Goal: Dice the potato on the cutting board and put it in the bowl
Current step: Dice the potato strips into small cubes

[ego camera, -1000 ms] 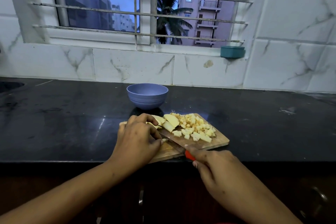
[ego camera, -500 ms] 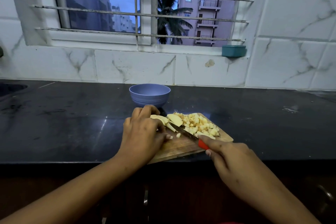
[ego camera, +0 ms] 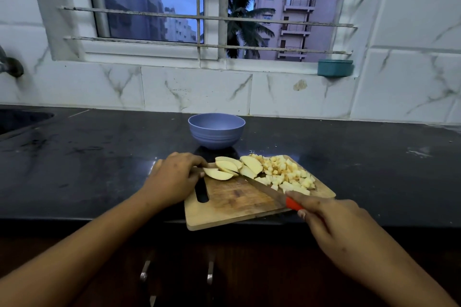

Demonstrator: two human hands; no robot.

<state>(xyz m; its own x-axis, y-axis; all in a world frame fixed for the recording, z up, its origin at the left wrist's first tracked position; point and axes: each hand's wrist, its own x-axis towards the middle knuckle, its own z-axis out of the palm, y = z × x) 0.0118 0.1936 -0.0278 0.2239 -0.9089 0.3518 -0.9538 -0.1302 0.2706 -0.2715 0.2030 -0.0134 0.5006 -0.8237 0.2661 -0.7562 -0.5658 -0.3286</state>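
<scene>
Head view, left hand [ego camera: 174, 179] fingers curled on pale potato wedges [ego camera: 228, 169] at wooden cutting board's [ego camera: 237, 203] far edge, right hand [ego camera: 331, 222] gripping red-handled knife [ego camera: 265, 189].

One bowl [ego camera: 216, 132], one knife [ego camera: 264, 188], one cutting board [ego camera: 237, 203]

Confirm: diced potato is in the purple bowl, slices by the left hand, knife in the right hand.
No. The head view shows the diced potato piled on the cutting board, not in the bowl. The slices by the left hand, knife in the right hand: correct.
</scene>
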